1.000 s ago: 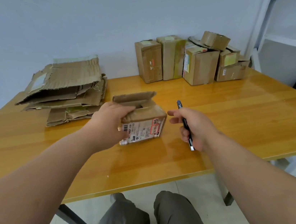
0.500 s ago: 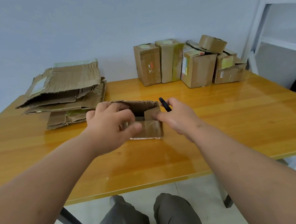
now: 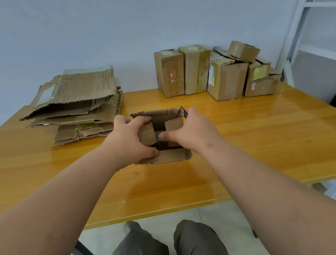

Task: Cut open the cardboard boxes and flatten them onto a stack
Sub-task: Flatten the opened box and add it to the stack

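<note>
Now our hands work one small open box [image 3: 161,141] at the counter [image 3: 249,138] middle: left hand [image 3: 131,141] grips its left flap, right hand [image 3: 191,131] grips the right side, a dark cutter [image 3: 184,112] tucked behind its fingers. Flattened stack [image 3: 78,105] lies far left.

A plain storeroom: parcels [image 3: 217,71] on a wooden table [image 3: 270,131], white shelving [image 3: 320,21].

No text can be read. The far right boxes [image 3: 215,69] carry labels: a white one with red and green marks, a yellow-green one, a small red mark; the flattened stack [image 3: 78,100] at far left bears a pale label, all too blurred.
</note>
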